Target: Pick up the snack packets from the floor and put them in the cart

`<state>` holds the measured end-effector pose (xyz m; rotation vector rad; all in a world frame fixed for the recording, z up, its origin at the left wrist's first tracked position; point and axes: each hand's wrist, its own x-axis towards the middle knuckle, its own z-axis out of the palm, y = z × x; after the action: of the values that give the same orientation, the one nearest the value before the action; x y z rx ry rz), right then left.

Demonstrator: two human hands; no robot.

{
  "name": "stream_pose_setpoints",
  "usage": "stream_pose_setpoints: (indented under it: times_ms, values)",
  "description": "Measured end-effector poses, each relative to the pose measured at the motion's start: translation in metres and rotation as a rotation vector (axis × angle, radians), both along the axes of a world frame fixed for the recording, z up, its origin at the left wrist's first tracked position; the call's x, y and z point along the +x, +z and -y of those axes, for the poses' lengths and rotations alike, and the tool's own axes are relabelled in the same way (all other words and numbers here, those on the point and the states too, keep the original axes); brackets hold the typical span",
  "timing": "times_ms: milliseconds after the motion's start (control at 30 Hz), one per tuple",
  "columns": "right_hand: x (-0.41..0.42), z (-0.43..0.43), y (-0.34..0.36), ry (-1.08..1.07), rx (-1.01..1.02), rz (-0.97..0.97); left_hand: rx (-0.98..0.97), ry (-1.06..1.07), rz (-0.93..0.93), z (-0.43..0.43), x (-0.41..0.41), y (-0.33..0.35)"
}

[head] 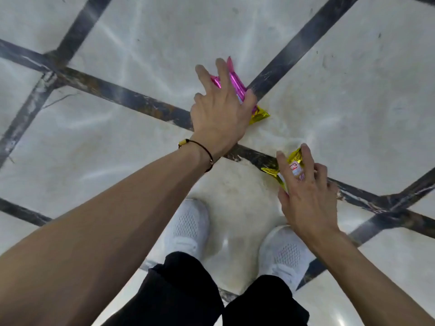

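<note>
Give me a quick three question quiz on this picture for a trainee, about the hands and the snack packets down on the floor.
1. True or false: a dark cord wristband sits on the left wrist.
2. The long packets in the grip of the left hand are: A pink, B blue, C green.
3. Fill in the colour: the right hand pinches a ___ foil packet.
Key: 1 true; 2 A; 3 gold.
</note>
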<state>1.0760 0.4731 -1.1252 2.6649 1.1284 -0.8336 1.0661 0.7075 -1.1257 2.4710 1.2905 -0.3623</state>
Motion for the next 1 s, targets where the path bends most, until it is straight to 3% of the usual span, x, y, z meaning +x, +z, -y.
stream_pose_setpoints:
  times_ms: [233, 500, 767, 1000]
  values:
    - [0.012, -0.024, 0.011, -0.094, 0.023, 0.034, -0.046, 0.045, -0.012, -0.001, 0.023, -0.005]
    - [0.031, -0.042, 0.095, -0.191, 0.12, 0.066, -0.109, -0.14, -0.067, 0.016, 0.003, 0.06]
    - [0.062, -0.065, 0.263, -0.313, 0.174, 0.149, -0.043, -0.224, 0.009, -0.025, -0.023, 0.25]
    - [0.106, -0.097, 0.497, -0.354, 0.282, 0.282, 0.022, -0.357, 0.091, -0.066, -0.012, 0.484]
